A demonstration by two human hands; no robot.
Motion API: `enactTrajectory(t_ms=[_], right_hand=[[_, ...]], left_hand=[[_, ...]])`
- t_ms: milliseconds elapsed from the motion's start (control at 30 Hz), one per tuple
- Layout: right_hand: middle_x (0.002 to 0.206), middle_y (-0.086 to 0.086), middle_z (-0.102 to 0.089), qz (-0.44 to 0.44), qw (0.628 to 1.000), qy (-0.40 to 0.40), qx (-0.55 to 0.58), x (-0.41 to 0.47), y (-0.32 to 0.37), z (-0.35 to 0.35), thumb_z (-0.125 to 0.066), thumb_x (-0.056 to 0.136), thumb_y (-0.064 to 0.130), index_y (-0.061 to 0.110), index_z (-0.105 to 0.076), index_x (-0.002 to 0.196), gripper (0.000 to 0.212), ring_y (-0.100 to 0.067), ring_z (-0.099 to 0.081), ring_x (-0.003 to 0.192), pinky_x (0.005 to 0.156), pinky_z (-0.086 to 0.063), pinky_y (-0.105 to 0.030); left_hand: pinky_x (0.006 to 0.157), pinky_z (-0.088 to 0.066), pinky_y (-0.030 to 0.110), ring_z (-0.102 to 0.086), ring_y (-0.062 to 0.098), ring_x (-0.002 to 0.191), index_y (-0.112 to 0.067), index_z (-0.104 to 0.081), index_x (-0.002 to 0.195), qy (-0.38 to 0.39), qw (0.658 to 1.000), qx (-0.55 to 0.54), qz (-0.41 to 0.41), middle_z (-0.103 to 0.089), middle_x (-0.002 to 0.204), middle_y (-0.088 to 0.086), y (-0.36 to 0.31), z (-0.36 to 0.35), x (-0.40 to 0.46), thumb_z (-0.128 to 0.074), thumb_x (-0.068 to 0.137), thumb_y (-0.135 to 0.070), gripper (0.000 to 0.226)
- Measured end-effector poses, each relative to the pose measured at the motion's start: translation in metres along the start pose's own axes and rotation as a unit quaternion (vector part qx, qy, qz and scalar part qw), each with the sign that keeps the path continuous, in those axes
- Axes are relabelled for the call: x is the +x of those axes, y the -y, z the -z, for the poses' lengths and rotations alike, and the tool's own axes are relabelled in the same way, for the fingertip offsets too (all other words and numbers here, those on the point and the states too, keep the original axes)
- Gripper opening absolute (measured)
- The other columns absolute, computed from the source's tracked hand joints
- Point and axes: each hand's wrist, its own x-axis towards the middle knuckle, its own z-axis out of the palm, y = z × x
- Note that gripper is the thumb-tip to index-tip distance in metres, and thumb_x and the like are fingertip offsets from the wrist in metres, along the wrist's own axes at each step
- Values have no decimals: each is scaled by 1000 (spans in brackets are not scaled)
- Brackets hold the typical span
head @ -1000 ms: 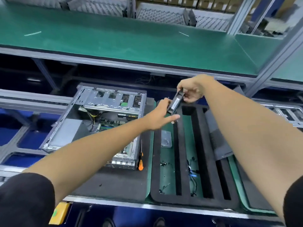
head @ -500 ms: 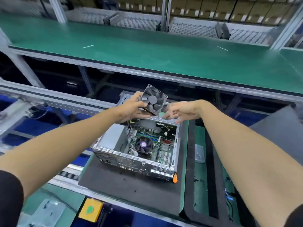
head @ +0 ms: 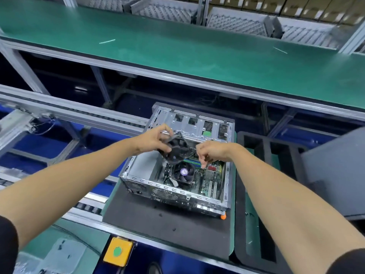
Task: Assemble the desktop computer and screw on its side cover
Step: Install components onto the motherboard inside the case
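Head cam: left hand (head: pixel 153 140) is gripping the black case fan (head: pixel 178 149), now lowered and tilted over the open computer case (head: pixel 177 171) instead of held up facing the camera like half a second back. Right hand (head: pixel 210 153) at the fan's 3 o'clock is now curling, fingertips pinching together, on what I can't tell. Case is sitting on the black mat (head: pixel 167 230).

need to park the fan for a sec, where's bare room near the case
Bare: the black mat in front of the case, and the green shelf behind. Crowded: inside the case by the cpu cooler.
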Motion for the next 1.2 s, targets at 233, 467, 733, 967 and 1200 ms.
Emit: enactTrajectory(t_ms=[233, 467, 733, 967, 1200], right_hand=[[73, -4, -72, -150, 979, 109, -84, 27, -19, -22, -51, 92, 1, 11, -51, 72, 23, -25, -75, 91, 67, -42, -32], [81, 0, -75, -272, 928, 221, -128, 43, -31, -39, -47, 97, 0, 11, -62, 89, 20, -11, -63, 73, 76, -51, -34], [73, 0, -65, -221, 966, 120, -65, 38, -30, -22, -52, 92, 4, 11, -61, 93, 11, -8, -46, 50, 42, -31, -18], [73, -1, -65, -151, 987, 32, -53, 31, -18, 6, -50, 97, 7, 6, -62, 99, 12, -10, -49, 54, 44, -33, -19], [69, -4, -67, -144, 985, 47, -82, 25, -4, 22, -51, 93, -2, 3, -64, 92, 15, -10, -51, 52, 45, -43, -20]], left_hand=[[89, -50, 40, -58, 22, 103, -29, -48, 110, 197, 918, 342, -43, -57, 112, -4, 10, -19, 12, -78, 87, -23, 38], [71, -43, 33, -49, 14, 78, -28, -51, 101, 304, 878, 368, -34, -55, 92, -1, 10, -36, 19, -73, 91, -41, 27], [86, -60, 37, -65, 28, 106, -36, -53, 125, 195, 962, 192, 15, -64, 119, 5, 21, -27, 18, -49, 107, -26, 21], [107, -46, 39, -53, 20, 126, -34, -42, 142, 207, 954, 196, 89, -37, 144, -1, 21, -3, 15, -92, 70, -37, 88], [86, -60, 34, -72, 26, 105, -16, -44, 138, 215, 965, 97, 111, -59, 129, 11, 27, -9, 11, -81, 85, -35, 67]])
